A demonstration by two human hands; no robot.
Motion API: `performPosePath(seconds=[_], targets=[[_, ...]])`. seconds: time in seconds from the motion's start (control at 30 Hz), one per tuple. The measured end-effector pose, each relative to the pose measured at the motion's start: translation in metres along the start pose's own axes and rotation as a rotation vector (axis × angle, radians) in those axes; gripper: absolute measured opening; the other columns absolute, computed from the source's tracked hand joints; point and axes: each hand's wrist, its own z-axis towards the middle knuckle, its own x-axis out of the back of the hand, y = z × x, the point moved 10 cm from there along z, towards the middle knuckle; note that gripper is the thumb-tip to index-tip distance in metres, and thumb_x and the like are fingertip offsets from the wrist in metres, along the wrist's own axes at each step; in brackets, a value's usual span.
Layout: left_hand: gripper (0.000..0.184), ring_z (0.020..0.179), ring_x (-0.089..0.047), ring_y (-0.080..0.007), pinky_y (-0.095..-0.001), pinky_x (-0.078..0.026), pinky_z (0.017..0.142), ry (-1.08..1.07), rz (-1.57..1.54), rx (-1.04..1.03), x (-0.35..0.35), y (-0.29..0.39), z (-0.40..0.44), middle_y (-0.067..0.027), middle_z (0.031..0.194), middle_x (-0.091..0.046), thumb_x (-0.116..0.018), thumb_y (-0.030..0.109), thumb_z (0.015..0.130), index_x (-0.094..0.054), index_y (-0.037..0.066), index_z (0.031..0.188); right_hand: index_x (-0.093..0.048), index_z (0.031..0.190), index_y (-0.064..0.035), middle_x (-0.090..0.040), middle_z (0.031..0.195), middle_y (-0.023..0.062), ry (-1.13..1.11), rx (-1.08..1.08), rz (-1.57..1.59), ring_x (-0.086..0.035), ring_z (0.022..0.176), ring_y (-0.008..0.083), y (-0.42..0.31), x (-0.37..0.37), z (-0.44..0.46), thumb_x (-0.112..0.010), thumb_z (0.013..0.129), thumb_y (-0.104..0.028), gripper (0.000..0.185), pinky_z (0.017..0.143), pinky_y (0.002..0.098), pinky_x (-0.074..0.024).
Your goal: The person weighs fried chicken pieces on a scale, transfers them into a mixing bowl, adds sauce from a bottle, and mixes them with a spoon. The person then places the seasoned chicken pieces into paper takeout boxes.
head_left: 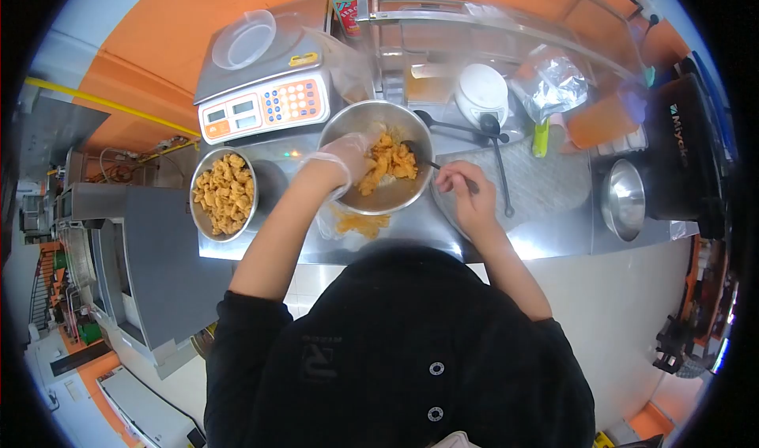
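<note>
A steel mixing bowl (336, 191) holds battered, fried-looking pieces (393, 163), some coated in orange sauce. My left hand (353, 154), in a clear plastic glove, reaches into the bowl from the left. Its fingers are bent against the pieces, and what lies within them is hidden. In my right hand (465, 191) is the handle of a spoon (432, 164), gripped just right of the bowl. The spoon's far end rests among the coated pieces. Left of my forearm stands a second steel bowl (196, 203), full of uncoated golden pieces (224, 193).
Behind the bowls stands a scale (265, 106) with a plastic tub (245, 40) on top. Dark spoons (500, 163) lie by a grey board (553, 183). A small white scale (481, 92), foil (553, 84) and a steel bowl (624, 200) are to the right. Orange residue (364, 224) marks the front.
</note>
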Motion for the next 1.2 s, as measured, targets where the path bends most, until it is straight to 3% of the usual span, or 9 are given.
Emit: performPosePath(seconds=[0.1, 0.2, 0.3, 0.57, 0.7, 0.83, 0.87, 0.97, 1.2], targets=[[0.083, 0.119, -0.050, -0.0315, -0.0364, -0.037, 0.101, 0.318, 0.129, -0.081, 0.029, 0.031, -0.026, -0.0245, 0.128, -0.049, -0.068, 0.028, 0.074, -0.026, 0.010, 0.144, -0.056, 0.104, 0.0013, -0.062, 0.085, 0.0120, 0.057, 0.079, 0.004, -0.058, 0.071, 0.0143, -0.007, 0.005, -0.003, -0.047, 0.094, -0.003, 0.014, 0.067, 0.0264, -0.0493], [0.075, 0.120, -0.049, -0.0332, -0.0372, -0.039, 0.100, 0.218, 0.148, 0.037, 0.013, 0.042, -0.022, -0.0231, 0.132, -0.046, -0.061, 0.028, 0.080, -0.025, 0.010, 0.144, -0.056, 0.104, 0.0014, -0.063, 0.086, 0.0126, 0.056, 0.075, 0.046, -0.059, 0.073, 0.0147, -0.003, 0.006, -0.004, -0.048, 0.094, -0.004, 0.014, 0.068, 0.0266, -0.0495], [0.081, 0.119, -0.047, -0.0373, -0.0397, -0.038, 0.100, 0.055, -0.015, 0.176, -0.008, 0.024, 0.000, -0.0259, 0.127, -0.049, -0.068, 0.030, 0.073, -0.029, 0.008, 0.140, -0.055, 0.104, 0.0016, -0.063, 0.087, 0.0127, 0.067, 0.113, 0.049, -0.059, 0.074, 0.0148, -0.009, 0.006, -0.003, -0.047, 0.095, -0.004, 0.014, 0.069, 0.0272, -0.0496], [0.063, 0.114, -0.051, -0.0347, -0.0409, -0.042, 0.096, 0.336, 0.117, -0.105, 0.030, 0.055, -0.023, -0.0194, 0.124, -0.051, -0.067, 0.028, 0.075, -0.042, 0.011, 0.130, -0.055, 0.104, 0.0012, -0.063, 0.086, 0.0125, 0.092, 0.108, 0.050, -0.060, 0.075, 0.0156, -0.013, 0.013, -0.003, -0.048, 0.095, -0.004, 0.013, 0.068, 0.0278, -0.0502], [0.058, 0.115, -0.050, -0.0363, -0.0412, -0.041, 0.097, 0.215, 0.099, 0.010, 0.010, 0.052, -0.012, -0.0217, 0.125, -0.050, -0.066, 0.030, 0.076, -0.047, 0.011, 0.127, -0.056, 0.103, 0.0009, -0.063, 0.086, 0.0125, 0.082, 0.095, 0.032, -0.060, 0.075, 0.0153, -0.005, 0.008, -0.003, -0.049, 0.094, -0.005, 0.013, 0.068, 0.0273, -0.0500], [0.037, 0.111, -0.054, -0.0316, -0.0388, -0.042, 0.097, 0.176, 0.022, 0.030, 0.017, 0.031, 0.009, -0.0181, 0.118, -0.057, -0.060, 0.019, 0.080, -0.060, 0.010, 0.116, -0.056, 0.103, 0.0007, -0.063, 0.087, 0.0123, 0.059, 0.108, 0.044, -0.059, 0.074, 0.0149, -0.007, 0.008, -0.003, -0.048, 0.094, -0.004, 0.013, 0.067, 0.0269, -0.0497], [0.032, 0.109, -0.056, -0.0303, -0.0380, -0.042, 0.096, 0.336, 0.044, -0.069, 0.020, 0.018, 0.018, -0.0166, 0.113, -0.060, -0.057, 0.016, 0.083, -0.062, 0.010, 0.114, -0.056, 0.103, 0.0006, -0.063, 0.087, 0.0122, 0.061, 0.113, 0.055, -0.059, 0.074, 0.0148, -0.009, 0.008, -0.003, -0.048, 0.094, -0.004, 0.013, 0.068, 0.0268, -0.0496], [0.037, 0.110, -0.055, -0.0311, -0.0375, -0.042, 0.095, 0.050, 0.022, -0.041, 0.023, 0.016, 0.011, -0.0164, 0.115, -0.059, -0.061, 0.026, 0.082, -0.062, 0.011, 0.115, -0.056, 0.104, 0.0004, -0.063, 0.087, 0.0120, 0.061, 0.098, 0.056, -0.059, 0.074, 0.0145, -0.008, 0.007, -0.003, -0.049, 0.094, -0.003, 0.013, 0.068, 0.0269, -0.0494], [0.046, 0.105, -0.056, -0.0328, -0.0390, -0.043, 0.093, 0.158, 0.318, -0.209, 0.001, 0.046, 0.019, -0.0165, 0.106, -0.061, -0.069, 0.041, 0.074, -0.063, 0.007, 0.104, -0.056, 0.104, 0.0004, -0.063, 0.087, 0.0118, 0.029, 0.071, 0.028, -0.058, 0.073, 0.0145, -0.003, -0.001, -0.001, -0.049, 0.094, -0.004, 0.013, 0.068, 0.0271, -0.0494]])
